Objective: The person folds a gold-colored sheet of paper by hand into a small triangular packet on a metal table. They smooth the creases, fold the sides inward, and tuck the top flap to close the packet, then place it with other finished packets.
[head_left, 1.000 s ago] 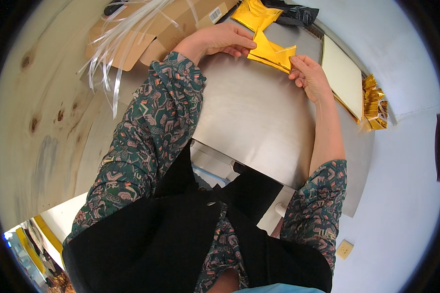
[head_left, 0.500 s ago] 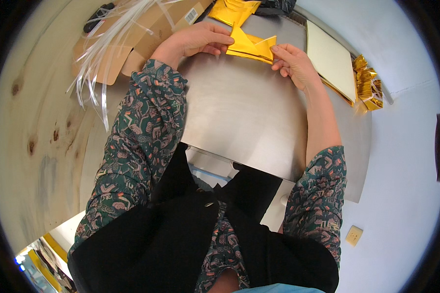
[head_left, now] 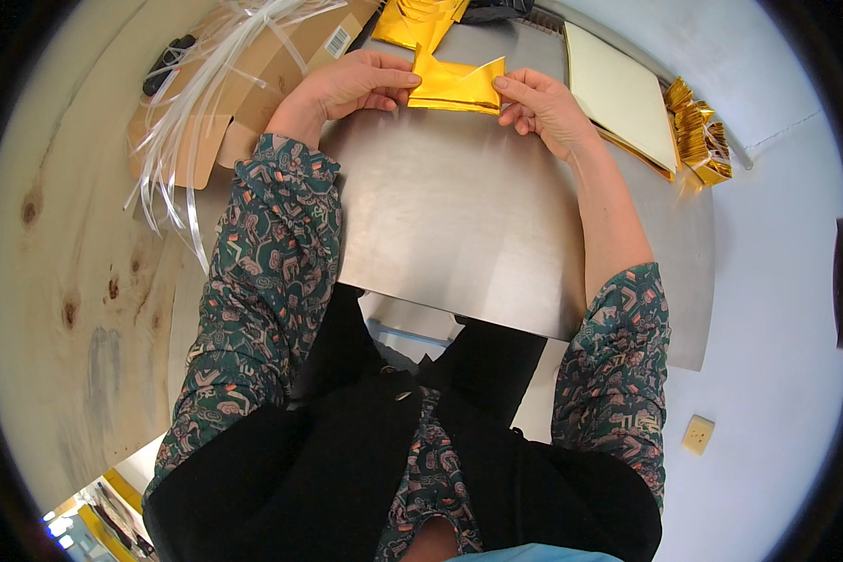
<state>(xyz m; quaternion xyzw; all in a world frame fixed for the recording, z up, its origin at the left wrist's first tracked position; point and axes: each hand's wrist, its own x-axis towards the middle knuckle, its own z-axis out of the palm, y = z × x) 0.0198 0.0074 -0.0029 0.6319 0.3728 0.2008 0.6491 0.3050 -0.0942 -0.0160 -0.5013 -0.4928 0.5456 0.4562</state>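
Between my two hands is a folded sheet of shiny gold foil paper, its long straight edge toward me and its pointed corners standing up at the far side. My left hand pinches its left end between thumb and fingers. At the right end, my right hand is closed on the other corner in the same way. The foil is held over the far part of a metal table. Just beyond it lies a pile of similar folded gold pieces.
An open cardboard box with white plastic strips spilling over it stands at the left, on a wooden board. To the right lie a stack of cream sheets and a bundle of pleated gold foil, beside the wall.
The foil paper has been drawn straighter and looks flatter along its near part. Both hands keep their pinch on its ends. The whole view has shifted slightly.
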